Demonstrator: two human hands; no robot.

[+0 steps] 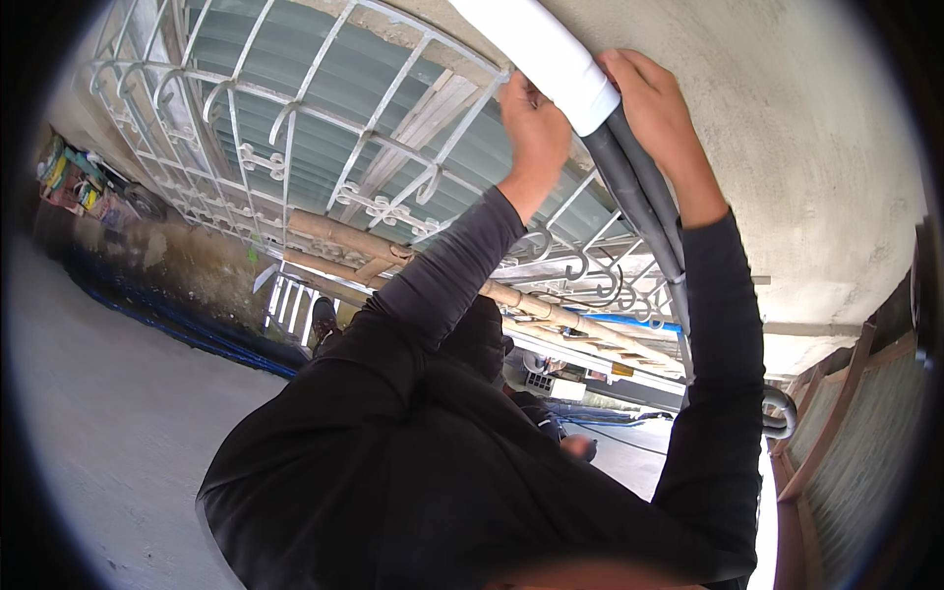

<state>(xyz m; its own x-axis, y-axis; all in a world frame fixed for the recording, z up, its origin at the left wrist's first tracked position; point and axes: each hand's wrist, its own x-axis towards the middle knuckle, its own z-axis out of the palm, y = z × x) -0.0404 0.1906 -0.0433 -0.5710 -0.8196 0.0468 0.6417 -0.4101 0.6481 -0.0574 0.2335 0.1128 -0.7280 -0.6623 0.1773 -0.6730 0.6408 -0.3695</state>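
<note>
Upper centre of frame: left hand (536,118) and right hand (657,108), fingers wrapped around white-taped pipe bundle (551,49) against wall (806,147); grey insulated lines (639,197) below. Risk: uneven tension loosening the wrap.

Flat, soft daylight fills the scene, bright on the pale wall (836,147) and washed out on the ground (108,413). Shadows are faint. The fisheye bends straight bars near the dark, vignetted rim, where detail blurs.
</note>
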